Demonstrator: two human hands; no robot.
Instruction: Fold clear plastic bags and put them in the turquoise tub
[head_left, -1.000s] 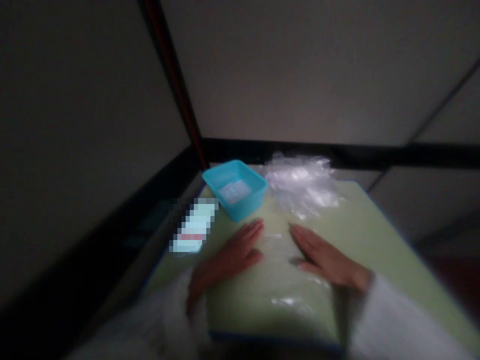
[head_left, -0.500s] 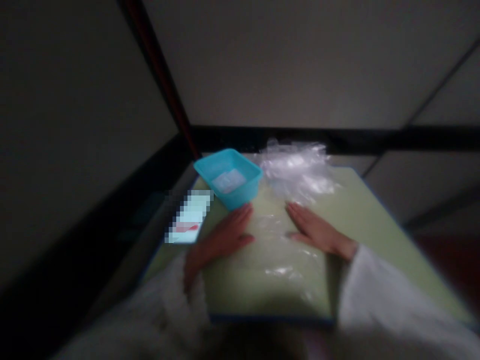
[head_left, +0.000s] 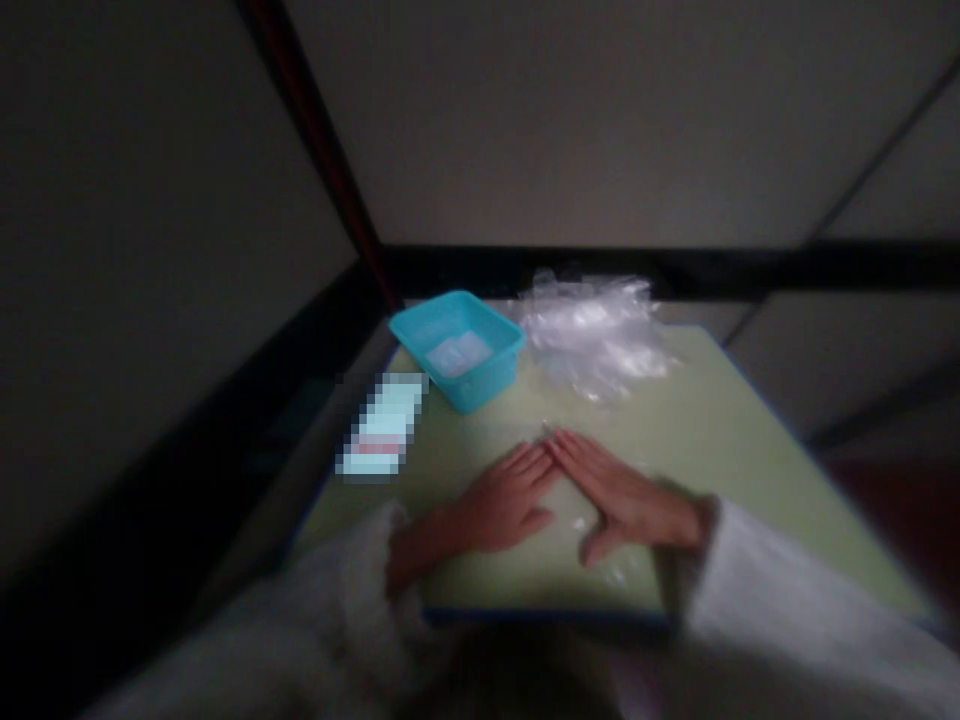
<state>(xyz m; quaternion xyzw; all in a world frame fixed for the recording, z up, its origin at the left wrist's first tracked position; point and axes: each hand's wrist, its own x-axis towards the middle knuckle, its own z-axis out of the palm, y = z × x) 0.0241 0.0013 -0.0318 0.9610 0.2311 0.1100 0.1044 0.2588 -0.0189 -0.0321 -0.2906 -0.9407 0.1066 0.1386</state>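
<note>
Both hands lie flat on a clear plastic bag [head_left: 581, 525] spread on the pale green table [head_left: 720, 420] near its front edge. My left hand [head_left: 506, 500] has its palm down and its thumb apart from the fingers. From the right, my right hand [head_left: 619, 495] also rests palm down, thumb spread toward me. The fingertips of the two hands meet at the middle. Much of the bag is under the hands, and its outline is hard to make out.
A turquoise basket [head_left: 487, 385] holding small clear-whitish packets [head_left: 459, 352] stands at the back left. Beside it lies a heap of crumpled clear plastic bags [head_left: 600, 335]. A pixelated, lit screen-like object [head_left: 385, 425] lies at the left edge. A wall rises behind.
Both hands have moved nearer to me and toward each other, so that their fingertips now meet. Before, they lay apart with a gap between them.
</note>
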